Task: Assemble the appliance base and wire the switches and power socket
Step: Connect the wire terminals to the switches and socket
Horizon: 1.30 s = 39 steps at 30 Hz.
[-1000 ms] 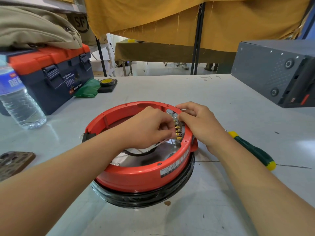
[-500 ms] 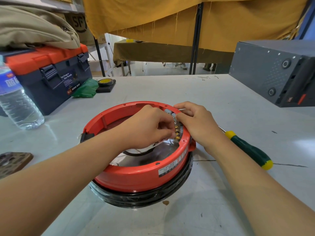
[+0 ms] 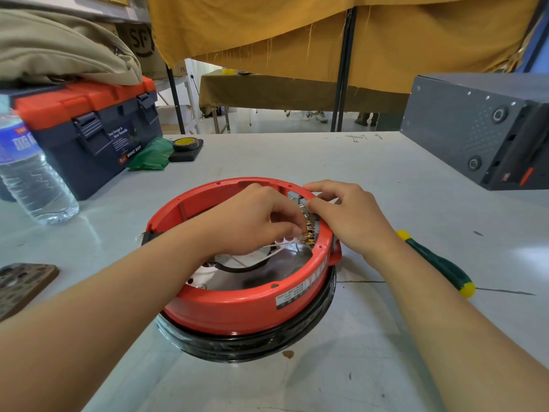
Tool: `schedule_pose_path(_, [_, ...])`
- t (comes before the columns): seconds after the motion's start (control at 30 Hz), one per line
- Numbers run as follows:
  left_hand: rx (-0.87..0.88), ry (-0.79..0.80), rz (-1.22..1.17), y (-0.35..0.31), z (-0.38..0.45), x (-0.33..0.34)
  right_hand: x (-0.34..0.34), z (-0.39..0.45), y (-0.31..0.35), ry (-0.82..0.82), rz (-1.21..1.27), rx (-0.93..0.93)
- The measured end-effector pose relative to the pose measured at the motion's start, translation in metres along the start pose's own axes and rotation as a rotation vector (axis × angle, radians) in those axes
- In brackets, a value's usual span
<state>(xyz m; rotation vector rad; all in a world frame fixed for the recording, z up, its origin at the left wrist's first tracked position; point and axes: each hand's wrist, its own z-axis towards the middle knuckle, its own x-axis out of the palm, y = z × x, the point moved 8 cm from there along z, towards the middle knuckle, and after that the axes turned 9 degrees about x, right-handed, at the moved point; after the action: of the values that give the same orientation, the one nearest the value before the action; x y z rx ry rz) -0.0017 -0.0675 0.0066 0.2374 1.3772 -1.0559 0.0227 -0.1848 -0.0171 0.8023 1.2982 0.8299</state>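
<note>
A round red appliance base (image 3: pixel 237 310) with a black lower rim lies upside down in the middle of the table. Grey switches with brass terminals (image 3: pixel 309 227) sit inside its right wall. My left hand (image 3: pixel 255 218) reaches inside the ring, its fingers curled and pinching a white wire (image 3: pixel 267 255) at the terminals. My right hand (image 3: pixel 350 215) rests over the rim from outside, thumb and forefinger pinching the switch block. The fingertips hide the wire's end.
A green and yellow screwdriver (image 3: pixel 436 264) lies right of the base. A water bottle (image 3: pixel 32 173) and an orange-lidded toolbox (image 3: pixel 86 129) stand at left. A grey metal case (image 3: pixel 481 129) sits at back right, a brown plate (image 3: pixel 20 283) at the left edge.
Both hands stay at the terminals with only small finger shifts. A white wire now shows below my left fingers. The view has drifted slightly.
</note>
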Motion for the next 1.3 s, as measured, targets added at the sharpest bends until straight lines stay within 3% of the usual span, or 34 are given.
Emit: schedule_pose_path(1.3, [0.201,0.012,0.198,-0.015,0.001,0.002,0.002,0.001,0.000,0.027,-0.055,-0.057])
